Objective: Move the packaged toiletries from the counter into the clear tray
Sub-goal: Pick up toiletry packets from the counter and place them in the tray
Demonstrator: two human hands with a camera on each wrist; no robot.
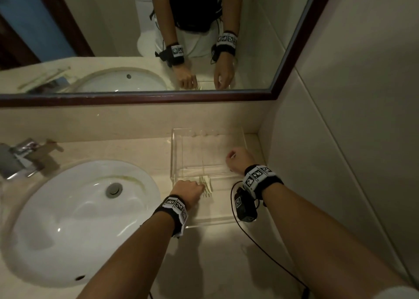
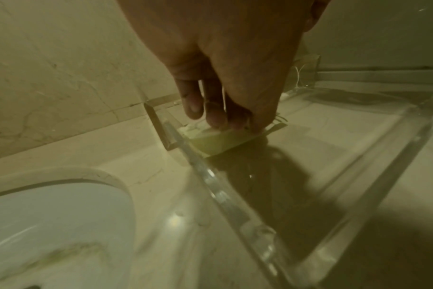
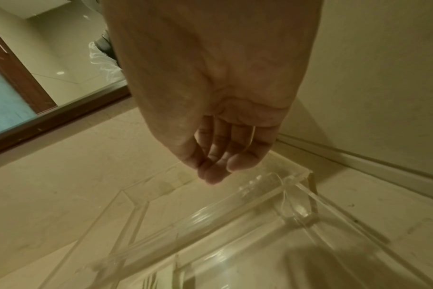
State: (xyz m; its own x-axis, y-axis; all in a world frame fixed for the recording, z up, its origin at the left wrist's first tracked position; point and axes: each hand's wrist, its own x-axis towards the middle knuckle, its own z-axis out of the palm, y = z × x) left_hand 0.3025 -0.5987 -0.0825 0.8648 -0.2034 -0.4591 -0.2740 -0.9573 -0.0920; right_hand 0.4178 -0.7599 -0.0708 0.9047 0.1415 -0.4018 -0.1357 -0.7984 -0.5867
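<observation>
Toiletry packet (image 2: 225, 140), flat and pale green, is going down inside the clear tray (image 1: 174, 144) right now, at the tray's near-left corner against the left wall. The left hand (image 1: 189, 191) has its fingertips (image 2: 215, 121) bunched on top of it, pinching or pressing it onto the tray floor; I judge the release has not happened yet. Thin pale sticks show at the packet's edge in the head view, so it may be a small stack; I cannot tell the count.

Over to the right, the right hand (image 1: 239, 157) hovers above the tray's far-right part, fingers loosely curled together and holding nothing. That section of the tray looks bare.

What's left? In the mirror (image 1: 249, 26), pale packets (image 1: 43, 78) seem to lie on the counter beside the basin's reflection, so more trips look likely, though that stretch of counter is outside the direct view.

Left to right around the room: chrome faucet (image 1: 20, 155), white oval sink (image 1: 74, 219) sunk in a beige stone counter (image 1: 215, 264), tray in the corner, tiled wall (image 1: 351, 140) on the right. The light is dim and yellowish.
</observation>
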